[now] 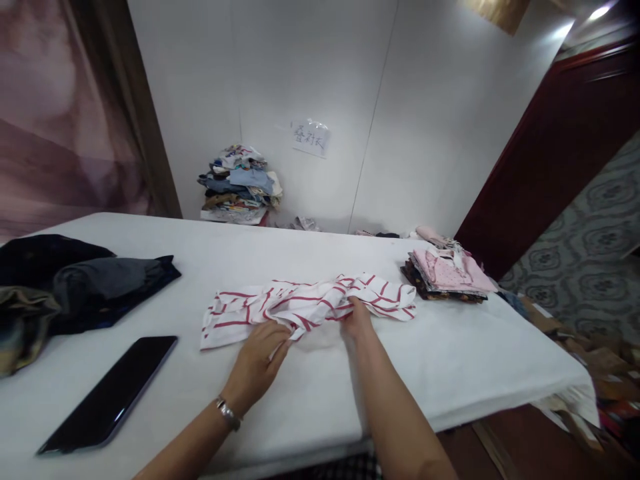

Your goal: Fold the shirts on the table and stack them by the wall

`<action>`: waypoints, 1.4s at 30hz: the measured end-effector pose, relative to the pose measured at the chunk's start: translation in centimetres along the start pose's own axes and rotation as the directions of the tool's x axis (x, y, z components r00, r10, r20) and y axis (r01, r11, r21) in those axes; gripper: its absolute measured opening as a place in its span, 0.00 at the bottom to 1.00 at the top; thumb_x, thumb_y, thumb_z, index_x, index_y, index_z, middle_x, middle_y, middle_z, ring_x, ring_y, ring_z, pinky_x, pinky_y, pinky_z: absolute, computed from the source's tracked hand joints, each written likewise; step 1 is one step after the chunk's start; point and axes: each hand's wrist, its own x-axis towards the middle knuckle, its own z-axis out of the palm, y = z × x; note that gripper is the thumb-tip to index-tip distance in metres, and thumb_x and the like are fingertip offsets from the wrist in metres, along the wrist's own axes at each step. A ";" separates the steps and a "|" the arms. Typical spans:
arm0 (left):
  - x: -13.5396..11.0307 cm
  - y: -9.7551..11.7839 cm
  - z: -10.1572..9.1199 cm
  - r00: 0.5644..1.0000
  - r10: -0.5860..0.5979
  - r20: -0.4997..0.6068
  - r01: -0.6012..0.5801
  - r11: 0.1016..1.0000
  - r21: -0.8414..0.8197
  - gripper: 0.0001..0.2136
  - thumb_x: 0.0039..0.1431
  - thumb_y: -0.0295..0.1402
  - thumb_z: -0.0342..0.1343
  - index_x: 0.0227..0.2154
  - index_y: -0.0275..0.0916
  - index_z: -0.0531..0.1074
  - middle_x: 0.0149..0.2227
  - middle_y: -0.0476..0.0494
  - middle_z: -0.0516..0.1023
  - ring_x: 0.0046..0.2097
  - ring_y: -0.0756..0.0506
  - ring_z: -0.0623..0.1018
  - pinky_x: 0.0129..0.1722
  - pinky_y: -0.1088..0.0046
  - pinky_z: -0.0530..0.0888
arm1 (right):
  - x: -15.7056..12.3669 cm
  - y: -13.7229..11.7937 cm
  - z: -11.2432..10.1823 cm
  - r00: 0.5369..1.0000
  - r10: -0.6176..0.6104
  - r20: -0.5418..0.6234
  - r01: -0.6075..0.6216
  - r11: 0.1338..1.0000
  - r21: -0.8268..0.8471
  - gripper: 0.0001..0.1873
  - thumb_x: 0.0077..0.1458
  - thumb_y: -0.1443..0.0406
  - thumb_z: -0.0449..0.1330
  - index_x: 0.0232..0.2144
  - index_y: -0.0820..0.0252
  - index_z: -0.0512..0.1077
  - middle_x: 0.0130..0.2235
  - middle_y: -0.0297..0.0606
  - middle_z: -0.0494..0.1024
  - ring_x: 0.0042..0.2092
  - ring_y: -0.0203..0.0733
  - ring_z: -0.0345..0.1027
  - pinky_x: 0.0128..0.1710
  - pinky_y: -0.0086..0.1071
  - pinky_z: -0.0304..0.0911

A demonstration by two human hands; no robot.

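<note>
Head view: Holds near edge of red-striped white garment (pixel 307 308) with left hand (pixel 260 360), pinched between thumb and fingers, likely to steady the loose cloth. Engages same edge farther right with right hand (pixel 357 323), perhaps to control the bunched middle; with fingertips buried in folds, cannot tell whether closed. Rests lengthwise across white tablecloth (pixel 310 400), just ahead of both wrists, probably for flat support within reach. Looks crumpled and twisted at centre, flatter at left end. Stands apart from folded clothes stack (pixel 457 270) at right, presumably to avoid mixing.
</note>
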 end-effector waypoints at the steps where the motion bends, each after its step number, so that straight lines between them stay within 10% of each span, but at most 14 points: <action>1: -0.2 -0.1 -0.3 1.000 -0.019 -0.025 0.019 1.000 -0.004 0.06 0.60 0.33 0.50 0.33 0.47 0.72 0.35 0.45 0.79 0.40 0.44 0.76 0.43 0.62 0.74 | -0.6 -0.4 -0.5 0.999 0.030 0.035 -0.027 0.996 -0.080 0.07 0.49 0.71 0.59 0.34 0.63 0.73 0.28 0.34 0.80 0.30 0.39 0.74 0.29 0.30 0.70; 7: -1.9 0.2 -1.7 0.973 -0.188 -0.130 0.179 0.981 -0.081 0.05 0.60 0.36 0.51 0.33 0.49 0.73 0.36 0.46 0.78 0.42 0.43 0.77 0.43 0.62 0.76 | -4.5 -3.3 -5.2 0.966 0.165 0.199 0.008 0.750 -0.661 0.12 0.51 0.60 0.64 0.25 0.66 0.74 0.19 0.38 0.76 0.20 0.37 0.67 0.18 0.26 0.58; 12: -3.1 0.2 -1.9 0.961 -0.246 -0.128 0.233 0.967 -0.106 0.05 0.58 0.37 0.53 0.31 0.48 0.74 0.37 0.46 0.79 0.42 0.43 0.77 0.42 0.63 0.77 | -5.1 -5.0 -6.6 0.848 -0.361 0.388 0.530 0.564 -0.633 0.05 0.46 0.66 0.66 0.29 0.60 0.78 0.32 0.37 0.80 0.36 0.41 0.70 0.34 0.31 0.65; 16: -3.0 0.4 -2.0 0.964 -0.244 -0.100 0.235 0.967 -0.094 0.07 0.59 0.38 0.52 0.31 0.46 0.74 0.39 0.45 0.79 0.43 0.44 0.77 0.44 0.66 0.76 | -3.1 -5.8 -6.7 0.725 -0.524 0.447 0.638 0.266 -0.723 0.16 0.44 0.69 0.65 0.39 0.57 0.77 0.48 0.40 0.77 0.52 0.48 0.64 0.56 0.40 0.55; 20: -2.8 0.5 -2.2 0.967 -0.243 -0.071 0.239 0.969 -0.063 0.08 0.59 0.38 0.53 0.34 0.43 0.75 0.41 0.44 0.79 0.45 0.45 0.77 0.45 0.69 0.76 | -1.8 -6.2 -6.4 0.811 -0.297 0.504 0.494 -0.115 -0.862 0.24 0.50 0.67 0.59 0.51 0.60 0.70 0.47 0.44 0.76 0.49 0.48 0.66 0.49 0.37 0.59; 23: -2.7 0.3 -2.7 0.968 -0.240 -0.071 0.238 0.971 -0.036 0.08 0.59 0.38 0.53 0.35 0.43 0.75 0.41 0.45 0.78 0.45 0.46 0.77 0.46 0.71 0.74 | -2.0 -6.6 -5.9 0.846 -0.162 0.507 0.459 -0.260 -0.849 0.14 0.53 0.68 0.54 0.41 0.60 0.74 0.34 0.40 0.78 0.38 0.44 0.69 0.38 0.31 0.58; 30: 1.5 -0.9 -5.2 0.973 -0.212 -0.092 0.215 0.976 0.020 0.09 0.59 0.38 0.52 0.37 0.42 0.74 0.41 0.47 0.79 0.46 0.46 0.76 0.51 0.71 0.70 | -3.6 -9.4 -7.4 0.746 -0.028 0.665 0.654 -0.152 -0.741 0.11 0.53 0.68 0.52 0.28 0.58 0.75 0.32 0.37 0.78 0.36 0.42 0.70 0.36 0.31 0.59; 36: 18.0 -3.6 -5.4 0.936 -0.307 -0.173 0.308 0.951 -0.020 0.12 0.60 0.34 0.50 0.41 0.36 0.75 0.44 0.46 0.78 0.47 0.48 0.74 0.52 0.71 0.67 | 0.0 -17.2 -3.2 0.716 -0.444 0.539 0.597 -0.010 -0.802 0.09 0.48 0.64 0.59 0.31 0.61 0.76 0.30 0.39 0.78 0.35 0.45 0.71 0.40 0.37 0.63; 39: 26.3 -5.1 -3.9 0.886 -0.434 -0.162 0.421 0.901 -0.107 0.23 0.62 0.32 0.48 0.57 0.25 0.62 0.56 0.35 0.71 0.52 0.49 0.71 0.53 0.70 0.65 | 3.6 -21.1 0.6 0.693 -0.592 0.411 0.561 0.085 -0.824 0.20 0.56 0.60 0.50 0.47 0.61 0.72 0.38 0.45 0.79 0.43 0.50 0.72 0.41 0.41 0.66; 42: 27.6 -5.6 -1.7 0.854 -0.500 -0.147 0.489 0.866 -0.104 0.24 0.64 0.33 0.44 0.59 0.23 0.59 0.58 0.31 0.67 0.53 0.47 0.71 0.52 0.67 0.68 | 5.2 -21.8 1.6 0.680 -0.634 0.369 0.624 0.237 -0.744 0.27 0.56 0.59 0.51 0.59 0.50 0.61 0.50 0.42 0.75 0.56 0.49 0.65 0.49 0.43 0.65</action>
